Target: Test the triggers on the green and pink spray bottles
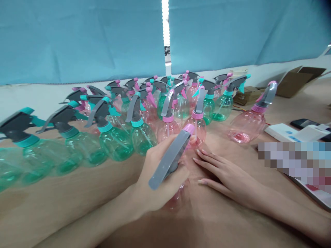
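Note:
My left hand [160, 172] is wrapped round the neck of a pink spray bottle [172, 156], whose grey trigger head with a pink nozzle points away from me. Much of its clear pink body is hidden beneath the hand. My right hand [224, 172] lies low over the table just to the right, fingers stretched out and holding nothing. Beyond the hands stand two pink spray bottles, one [168, 127] behind the left hand and another [198, 129] beside it. A green spray bottle [142, 137] with a turquoise collar is near my left knuckles.
Several green spray bottles [115, 146] line the left side, with more green and pink ones behind. A lone pink spray bottle [248, 125] stands at right. Further right are a white device [287, 132], a dark object [305, 123] and a cardboard box [297, 81]. A blue curtain [77, 41] hangs behind.

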A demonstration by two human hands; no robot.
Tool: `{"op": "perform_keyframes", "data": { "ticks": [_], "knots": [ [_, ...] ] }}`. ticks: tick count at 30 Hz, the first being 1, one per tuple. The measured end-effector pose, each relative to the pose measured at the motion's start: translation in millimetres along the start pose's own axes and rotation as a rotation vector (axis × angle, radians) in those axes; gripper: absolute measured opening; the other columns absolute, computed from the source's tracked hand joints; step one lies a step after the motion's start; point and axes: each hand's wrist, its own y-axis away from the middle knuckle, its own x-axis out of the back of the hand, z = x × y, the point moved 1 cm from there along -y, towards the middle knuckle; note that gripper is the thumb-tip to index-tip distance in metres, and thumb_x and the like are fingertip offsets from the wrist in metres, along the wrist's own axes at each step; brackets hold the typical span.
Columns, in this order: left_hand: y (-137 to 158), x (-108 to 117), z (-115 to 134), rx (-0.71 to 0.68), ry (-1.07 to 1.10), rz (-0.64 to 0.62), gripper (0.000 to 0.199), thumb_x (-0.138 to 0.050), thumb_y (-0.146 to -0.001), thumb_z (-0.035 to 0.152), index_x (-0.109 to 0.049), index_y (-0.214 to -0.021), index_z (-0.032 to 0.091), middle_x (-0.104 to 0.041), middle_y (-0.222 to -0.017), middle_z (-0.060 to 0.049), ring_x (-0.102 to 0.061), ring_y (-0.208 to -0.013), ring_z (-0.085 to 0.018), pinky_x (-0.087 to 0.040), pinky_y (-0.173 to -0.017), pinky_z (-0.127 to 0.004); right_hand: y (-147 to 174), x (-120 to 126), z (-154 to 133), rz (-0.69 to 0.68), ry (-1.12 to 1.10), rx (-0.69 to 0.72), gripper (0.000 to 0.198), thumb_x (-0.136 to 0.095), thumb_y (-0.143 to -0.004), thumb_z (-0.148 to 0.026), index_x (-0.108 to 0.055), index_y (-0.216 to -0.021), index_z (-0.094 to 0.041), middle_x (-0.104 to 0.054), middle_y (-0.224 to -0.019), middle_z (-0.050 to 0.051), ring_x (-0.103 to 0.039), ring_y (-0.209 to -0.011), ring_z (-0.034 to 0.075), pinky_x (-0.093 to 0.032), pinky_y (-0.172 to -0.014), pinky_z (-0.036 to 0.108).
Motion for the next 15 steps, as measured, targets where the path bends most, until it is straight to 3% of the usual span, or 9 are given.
{"op": "perform_keyframes", "data": {
  "ticks": [8, 15],
  "knots": [
    [-0.4, 0.8, 2.7, 0.067, -0.013, -0.031, 0.016, -0.049, -0.072, 0.018, -0.048, -0.086, 0.026, -0.043, -0.064, 0.006, -0.046, -0.056, -0.015, -0.038, -0.054, -0.029, 0.4, 0.2, -0.1, -0.020, 0.038, 0.004, 0.066, -0.035, -0.099, -0.059, -0.042, -0.147, -0.014, -0.035, -0.154, 0.012, -0.032, -0.143, 0.030, -0.035, -0.112, 0.054],
    [0.0, 2.6, 2.4, 0.052, -0.041, -0.035, 0.027, -0.048, -0.070, 0.018, -0.055, -0.094, 0.027, -0.057, -0.069, 0.004, -0.055, -0.060, -0.018, -0.045, -0.058, -0.031, 0.7, 0.3, 0.3, -0.016, 0.024, -0.004, 0.066, -0.036, -0.099, -0.060, -0.042, -0.147, -0.016, -0.035, -0.155, 0.011, -0.031, -0.143, 0.030, -0.034, -0.113, 0.053]
  ]
}}
